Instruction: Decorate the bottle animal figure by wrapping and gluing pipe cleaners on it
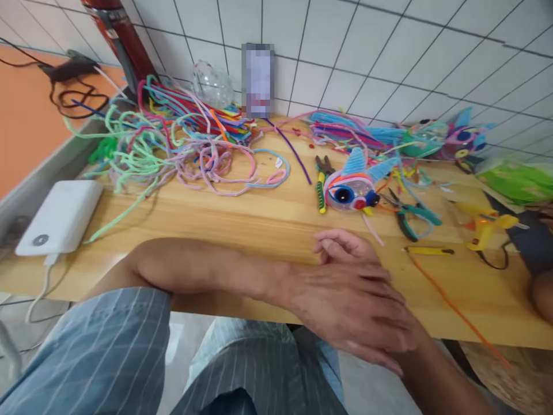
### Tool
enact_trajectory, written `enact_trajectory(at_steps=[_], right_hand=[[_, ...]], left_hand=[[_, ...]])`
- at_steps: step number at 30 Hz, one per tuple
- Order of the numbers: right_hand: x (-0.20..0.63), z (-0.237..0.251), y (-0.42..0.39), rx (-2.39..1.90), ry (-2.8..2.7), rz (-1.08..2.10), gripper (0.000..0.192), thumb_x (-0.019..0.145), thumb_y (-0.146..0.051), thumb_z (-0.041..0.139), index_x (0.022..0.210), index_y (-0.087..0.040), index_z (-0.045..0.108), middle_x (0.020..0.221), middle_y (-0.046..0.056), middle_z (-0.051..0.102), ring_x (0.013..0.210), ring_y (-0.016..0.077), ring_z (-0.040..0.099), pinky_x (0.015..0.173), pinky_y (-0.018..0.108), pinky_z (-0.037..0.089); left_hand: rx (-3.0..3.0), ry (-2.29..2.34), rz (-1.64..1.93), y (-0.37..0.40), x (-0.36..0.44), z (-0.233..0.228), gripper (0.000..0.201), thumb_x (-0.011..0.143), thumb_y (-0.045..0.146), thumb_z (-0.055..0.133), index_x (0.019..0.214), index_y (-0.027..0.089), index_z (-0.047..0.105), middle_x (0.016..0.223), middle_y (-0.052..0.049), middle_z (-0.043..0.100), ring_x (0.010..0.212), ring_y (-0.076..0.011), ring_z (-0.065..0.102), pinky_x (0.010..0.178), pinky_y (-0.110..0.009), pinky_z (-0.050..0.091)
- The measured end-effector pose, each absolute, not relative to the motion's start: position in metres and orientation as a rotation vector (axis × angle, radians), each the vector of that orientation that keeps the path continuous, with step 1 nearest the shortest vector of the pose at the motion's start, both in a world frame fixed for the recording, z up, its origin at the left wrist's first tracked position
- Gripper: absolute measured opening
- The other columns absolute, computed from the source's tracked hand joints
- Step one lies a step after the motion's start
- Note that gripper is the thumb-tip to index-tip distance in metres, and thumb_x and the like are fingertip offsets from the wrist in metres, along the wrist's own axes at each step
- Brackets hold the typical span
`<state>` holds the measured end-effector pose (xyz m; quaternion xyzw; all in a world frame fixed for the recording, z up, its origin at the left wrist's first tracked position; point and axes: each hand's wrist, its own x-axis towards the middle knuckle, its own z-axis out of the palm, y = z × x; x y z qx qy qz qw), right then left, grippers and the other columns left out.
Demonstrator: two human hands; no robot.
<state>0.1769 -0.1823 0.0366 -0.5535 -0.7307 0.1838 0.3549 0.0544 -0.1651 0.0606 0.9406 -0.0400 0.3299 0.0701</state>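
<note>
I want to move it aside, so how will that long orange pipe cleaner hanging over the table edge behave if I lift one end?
The orange pipe cleaner looks thin and long, so it will probably droop and swing. It likely weighs almost nothing. Its fuzzy surface should grip well.

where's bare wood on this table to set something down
Bare table lies between the white power bank, the left hand and the fish figure. The pipe cleaner pile and pliers side are crowded.

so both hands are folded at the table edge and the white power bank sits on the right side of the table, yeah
Not quite. The head view shows the left hand laid over the right hand at the table edge, but the white power bank sits on the left side, not the right.
</note>
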Motion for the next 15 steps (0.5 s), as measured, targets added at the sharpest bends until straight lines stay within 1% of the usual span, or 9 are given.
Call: enact_trajectory(at_steps=[1,3,4,5,6,8,10,12,15], right_hand=[[0.198,0.045,-0.183,-1.427,-1.845,0.532,0.025,0.107,-0.048,0.056,0.105,-0.035,0.077,0.08,-0.001,0.078,0.064,0.022,0.075,0.056,0.04,0.063],[0.237,0.057,-0.178,-1.438,-1.583,0.554,0.021,0.104,-0.049,0.064,0.106,-0.033,0.077,0.088,0.003,0.081,0.076,0.0248,0.078,0.067,0.042,0.067],[0.253,0.059,-0.173,-1.452,-1.468,0.502,0.02,0.101,-0.05,0.069,0.106,-0.032,0.077,0.092,0.004,0.081,0.082,0.0264,0.079,0.075,0.045,0.068],[0.266,0.059,-0.166,-1.47,-1.381,0.445,0.022,0.097,-0.051,0.075,0.109,-0.032,0.077,0.097,0.005,0.081,0.088,0.028,0.079,0.081,0.049,0.068],[0.278,0.058,-0.158,-1.485,-1.341,0.401,0.03,0.092,-0.052,0.081,0.113,-0.031,0.077,0.103,0.007,0.081,0.094,0.0297,0.079,0.087,0.053,0.068],[0.298,0.051,-0.139,-1.501,-1.394,0.402,0.053,0.083,-0.055,0.088,0.125,-0.027,0.073,0.122,0.011,0.08,0.112,0.0348,0.078,0.1,0.062,0.064],[0.312,0.04,-0.12,-1.506,-1.514,0.44,0.073,0.076,-0.059,0.091,0.137,-0.026,0.068,0.14,0.015,0.075,0.131,0.0394,0.072,0.111,0.068,0.058],[0.321,0.029,-0.105,-1.528,-1.615,0.492,0.087,0.073,-0.061,0.093,0.146,-0.026,0.062,0.152,0.017,0.068,0.14,0.0418,0.066,0.117,0.07,0.054],[0.323,0.015,-0.091,-1.569,-1.707,0.584,0.096,0.073,-0.063,0.093,0.153,-0.026,0.057,0.159,0.019,0.062,0.143,0.0428,0.064,0.12,0.072,0.05]], left_hand=[[2.769,-0.093,1.078,-0.158,0.051,0.064,0.042,0.11,0.057,0.054,0.12,0.029,0.084,0.134,-0.006,0.083,0.13,-0.0243,0.074,0.122,-0.04,0.054],[2.608,0.067,1.265,-0.136,0.042,0.069,0.033,0.108,0.05,0.059,0.118,0.028,0.081,0.13,-0.006,0.083,0.128,-0.0237,0.074,0.12,-0.042,0.054],[2.518,0.155,1.379,-0.12,0.036,0.07,0.03,0.108,0.048,0.059,0.122,0.029,0.078,0.131,-0.006,0.082,0.126,-0.023,0.075,0.117,-0.042,0.056],[2.442,0.332,1.422,-0.103,0.031,0.068,0.034,0.108,0.048,0.058,0.13,0.028,0.073,0.137,-0.008,0.078,0.131,-0.0248,0.072,0.119,-0.045,0.055],[2.356,0.529,1.48,-0.086,0.026,0.064,0.041,0.107,0.052,0.058,0.138,0.027,0.068,0.144,-0.011,0.074,0.14,-0.0288,0.067,0.123,-0.051,0.052],[2.221,0.795,1.53,-0.053,0.02,0.048,0.066,0.101,0.064,0.065,0.152,0.022,0.056,0.157,-0.019,0.061,0.154,-0.037,0.054,0.13,-0.06,0.043],[2.18,0.854,1.492,-0.03,0.021,0.025,0.091,0.092,0.075,0.073,0.16,0.02,0.045,0.163,-0.023,0.053,0.16,-0.0422,0.046,0.133,-0.064,0.039],[2.182,0.865,1.355,-0.019,0.025,0.005,0.112,0.082,0.082,0.08,0.165,0.019,0.039,0.168,-0.026,0.048,0.163,-0.0442,0.042,0.134,-0.064,0.038],[2.213,0.898,1.191,-0.018,0.032,-0.009,0.12,0.075,0.082,0.087,0.165,0.018,0.039,0.17,-0.027,0.047,0.164,-0.0449,0.041,0.134,-0.064,0.038]])
